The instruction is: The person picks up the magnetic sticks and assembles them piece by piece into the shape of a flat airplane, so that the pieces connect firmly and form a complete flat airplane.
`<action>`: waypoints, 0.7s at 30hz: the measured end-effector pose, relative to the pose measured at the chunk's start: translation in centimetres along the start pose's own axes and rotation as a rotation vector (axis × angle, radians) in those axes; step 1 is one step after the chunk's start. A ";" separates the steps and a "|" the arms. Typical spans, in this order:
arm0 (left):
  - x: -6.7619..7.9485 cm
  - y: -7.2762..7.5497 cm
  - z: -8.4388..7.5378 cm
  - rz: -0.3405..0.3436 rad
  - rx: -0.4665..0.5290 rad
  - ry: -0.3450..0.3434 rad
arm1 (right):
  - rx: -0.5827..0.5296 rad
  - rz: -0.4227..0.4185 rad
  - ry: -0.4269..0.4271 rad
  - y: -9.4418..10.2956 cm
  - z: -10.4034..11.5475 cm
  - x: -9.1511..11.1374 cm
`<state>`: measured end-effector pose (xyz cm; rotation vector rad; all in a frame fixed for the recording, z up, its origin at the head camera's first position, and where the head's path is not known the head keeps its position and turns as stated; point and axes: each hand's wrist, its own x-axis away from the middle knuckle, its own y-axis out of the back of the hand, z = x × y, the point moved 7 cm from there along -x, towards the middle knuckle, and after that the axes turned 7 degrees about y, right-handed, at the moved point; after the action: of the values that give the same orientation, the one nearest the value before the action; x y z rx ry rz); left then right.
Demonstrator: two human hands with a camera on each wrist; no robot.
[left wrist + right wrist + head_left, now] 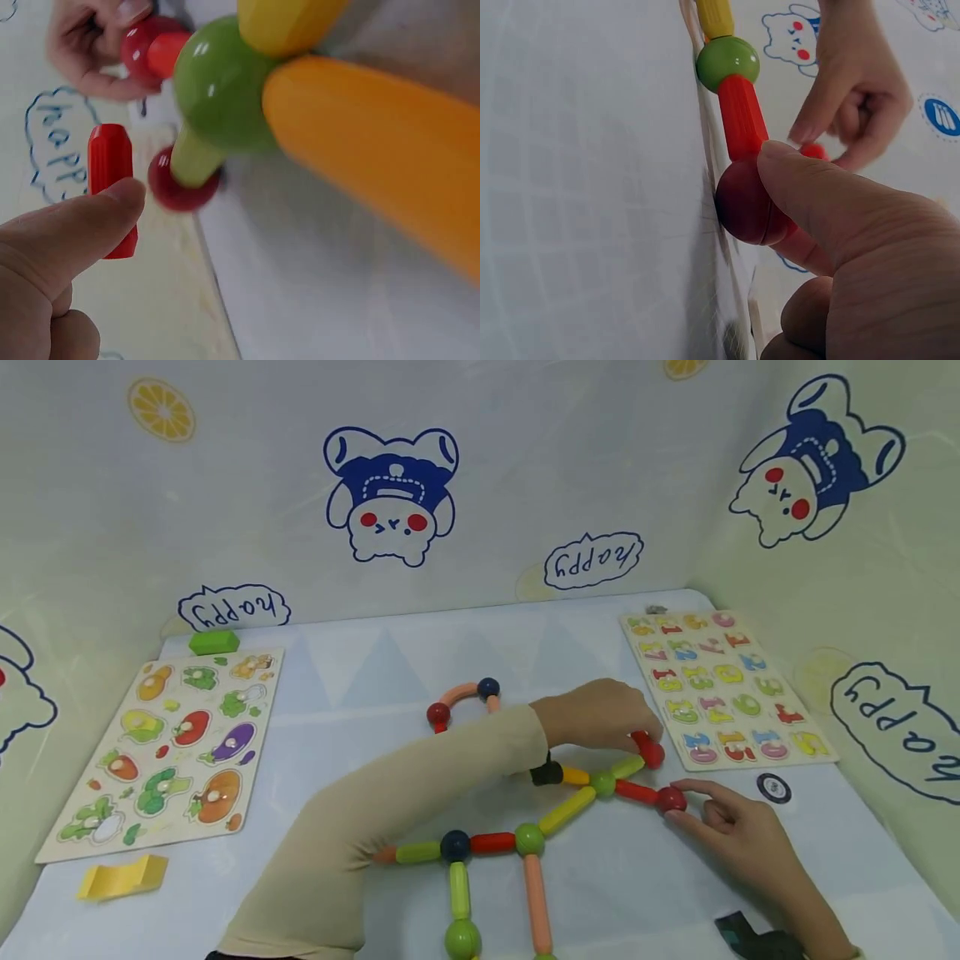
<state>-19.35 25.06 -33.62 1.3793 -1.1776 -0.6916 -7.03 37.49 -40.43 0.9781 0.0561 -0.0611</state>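
My left hand [600,714] pinches a short red stick [110,161] between thumb and finger, close to a red ball [655,755] on a light green stick [628,767]. With thumb and fingertip, my right hand [738,831] holds another red ball [750,201], joined to a red stick [742,116]. Both branches meet at a green ball [602,783], which also bears a yellow stick [567,811] and an orange stick [375,150]. These belong to a figure of sticks and balls lying on the table, partly covered by my left arm.
A vegetable puzzle board [176,743] lies at the left, with a green block [214,642] behind it and a yellow curved block [122,877] in front. Another puzzle board [723,693] lies at the right, near a round black-and-white sticker [774,788].
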 end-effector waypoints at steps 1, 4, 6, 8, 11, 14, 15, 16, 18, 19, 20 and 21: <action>-0.5 -0.3 -0.6 0.016 -0.013 -0.009 | -0.002 -0.004 0.004 0.0 0.0 0.1; -1.3 -1.0 -1.9 0.027 -0.030 -0.044 | -0.002 -0.021 0.025 0.0 -0.1 0.1; -1.7 -1.3 -2.3 0.020 -0.036 -0.060 | 0.001 -0.027 0.037 0.0 0.0 0.1; -1.8 -1.5 -2.6 0.010 -0.043 -0.072 | 0.005 -0.028 0.046 0.0 0.1 0.0; -2.0 -1.6 -3.0 -0.004 -0.063 -0.081 | 0.012 -0.024 0.048 0.1 0.3 -0.1; -2.3 -1.6 -3.4 -0.012 -0.069 -0.090 | 0.017 -0.022 0.037 0.3 0.3 0.0; -2.4 -1.7 -3.5 -0.006 -0.067 -0.088 | 0.010 -0.017 0.028 0.3 0.2 0.1; -2.5 -1.9 -3.6 0.005 -0.059 -0.084 | 0.004 -0.011 0.020 0.3 0.1 0.2; -2.6 -2.2 -3.7 0.026 -0.046 -0.077 | -0.012 0.000 0.007 0.3 0.0 0.3; -2.6 -2.4 -3.7 0.039 -0.039 -0.070 | -0.021 0.004 0.002 0.3 -0.1 0.4; -2.6 -2.5 -3.7 0.050 -0.030 -0.063 | -0.029 0.008 0.000 0.3 -0.1 0.4; -2.6 -2.7 -3.6 0.054 -0.028 -0.061 | -0.035 0.013 0.002 0.2 -0.1 0.4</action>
<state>-16.21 28.43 -36.06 1.3064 -1.2444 -0.7141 -6.60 37.65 -40.34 0.9435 0.0523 -0.0477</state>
